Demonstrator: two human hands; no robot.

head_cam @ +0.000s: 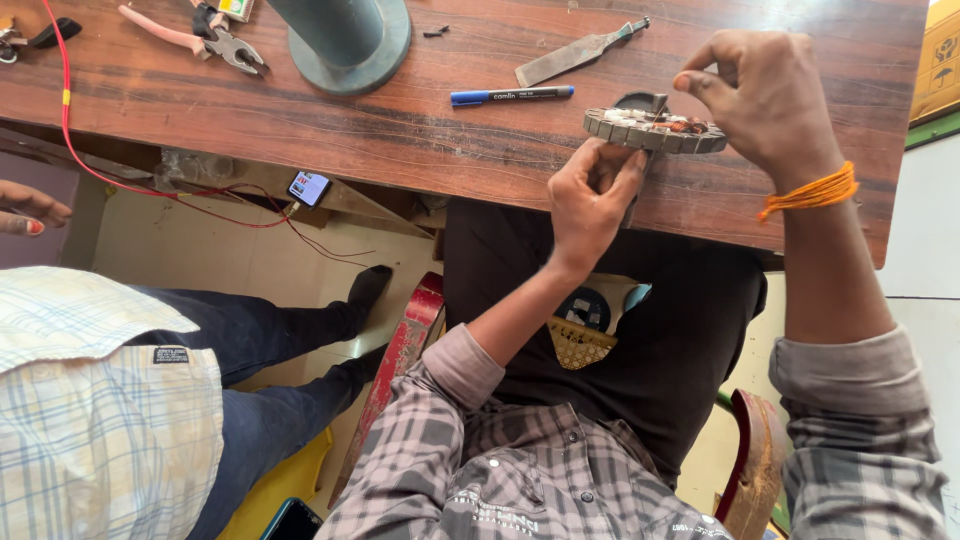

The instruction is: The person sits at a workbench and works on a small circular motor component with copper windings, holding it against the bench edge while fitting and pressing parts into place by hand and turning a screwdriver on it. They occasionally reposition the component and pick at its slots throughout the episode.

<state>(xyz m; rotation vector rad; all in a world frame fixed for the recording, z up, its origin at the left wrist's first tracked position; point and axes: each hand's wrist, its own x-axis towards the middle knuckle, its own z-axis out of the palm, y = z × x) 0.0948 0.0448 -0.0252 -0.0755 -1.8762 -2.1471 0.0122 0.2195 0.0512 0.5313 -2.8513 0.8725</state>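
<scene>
I've got the round motor core (655, 130) lying flat at the near edge of the wooden table (420, 130), its ring of grey slotted teeth facing me and its flat face turned up. Being a disc, it has no real long axis; it spreads side to side between my two hands. The copper-coloured windings on top are hard to make out, and the far right part of the rim is hidden behind my right hand (765, 100).

My left hand (590, 195) comes up from below the table edge, thumb and fingers closed against the near left rim of the core. My right hand curls over the right side, forefinger and thumb pinched together just above the disc; whether something thin sits between them I can't tell. A dark part behind the core, between my hands, is mostly covered.

Beyond my left fingers lies a blue pen (512, 95), pointing left to right, and past it a flat metal scraper (580, 52) angled up to the right. Well off to the left stands a grey-green round base (345, 45), cut off by the frame's top, with pink-handled pliers (195, 38) beside it. A red wire (70, 120) trails down over the table's edge. At far left, another person's fingertips (25, 210) and checked shirt (100, 400) show.
</scene>
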